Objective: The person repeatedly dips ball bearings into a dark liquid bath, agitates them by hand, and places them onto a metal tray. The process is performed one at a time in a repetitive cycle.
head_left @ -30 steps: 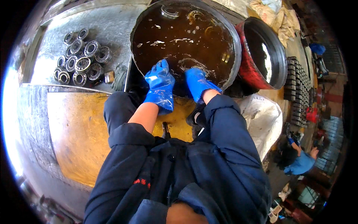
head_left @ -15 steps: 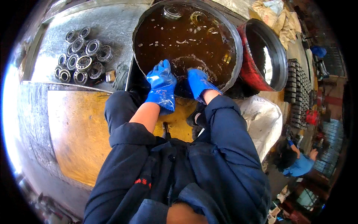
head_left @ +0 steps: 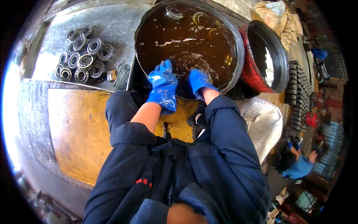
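Observation:
My left hand (head_left: 163, 86), in a wet blue rubber glove, is over the near rim of a large round tub (head_left: 241, 48) of brown liquid. Its fingers are curled close together; whatever they hold, if anything, is hidden. To its right my right hand (head_left: 200, 83), gloved alike, dips into the liquid, which hides its fingers. Foam and ripples swirl just beyond it. Under the surface at the tub's far side sit a bearing ring (head_left: 174, 13) and a yellowish ring (head_left: 199, 18); another yellowish ringed part (head_left: 228, 59) shows near the right wall.
Left of the tub, several bearings (head_left: 85, 61) are heaped on a metal tray (head_left: 108, 22), beside a brush (head_left: 111, 75) and a dark cloth (head_left: 122, 76). A red drum (head_left: 254, 63), a white sack (head_left: 263, 123) and stacked dark parts (head_left: 294, 93) lie right. A co-worker (head_left: 298, 166) crouches farther right.
The foam on the liquid has spread and swirled around my right hand, whose glove has shifted slightly. My left hand stays nearly in place. The co-worker's arms have moved.

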### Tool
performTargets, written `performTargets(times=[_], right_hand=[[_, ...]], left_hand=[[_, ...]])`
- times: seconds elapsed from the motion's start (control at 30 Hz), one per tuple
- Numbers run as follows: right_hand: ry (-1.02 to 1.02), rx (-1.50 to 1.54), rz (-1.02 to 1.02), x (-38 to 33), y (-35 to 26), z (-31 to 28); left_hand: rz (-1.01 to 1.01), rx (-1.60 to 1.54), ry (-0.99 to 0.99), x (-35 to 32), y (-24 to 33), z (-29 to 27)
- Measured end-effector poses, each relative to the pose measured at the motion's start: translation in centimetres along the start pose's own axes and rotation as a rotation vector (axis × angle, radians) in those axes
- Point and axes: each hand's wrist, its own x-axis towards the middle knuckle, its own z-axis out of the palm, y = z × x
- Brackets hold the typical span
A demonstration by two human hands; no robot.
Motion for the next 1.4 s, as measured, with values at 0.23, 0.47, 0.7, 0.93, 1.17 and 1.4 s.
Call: performTargets(times=[0.23, 0.47, 0.7, 0.93, 1.17, 1.4], right_hand=[[-0.053, 0.188, 0.26, 2.1, -2.4, 0.3], [-0.091, -0.045, -0.037, -1.6, -2.1, -2.4], [-0.251, -0.015, 0.096, 1.5, -2.5, -2.9], [-0.16, -0.01, 0.039, -0.7, -0.6, -2.0], [-0.07, 0.042, 0.237, 1.6, -0.9, -0.6], [0.07, 0.042, -0.046, -0.7, -1.4, -1.1]], left_hand=[[0.014, -0.016, -0.009, -0.2, 0.2, -0.7], [0.0, -0.014, 0.043, 0.0, -0.7, 0.4], [0.017, -0.019, -0.045, 0.3, 1.3, 0.0], [0.025, -0.032, -0.055, 0.1, 1.1, -0.3], [0.03, -0.067, -0.071, 0.3, 1.6, -0.2], [0.001, -0.03, -0.072, -0.1, -0.1, -1.3]])
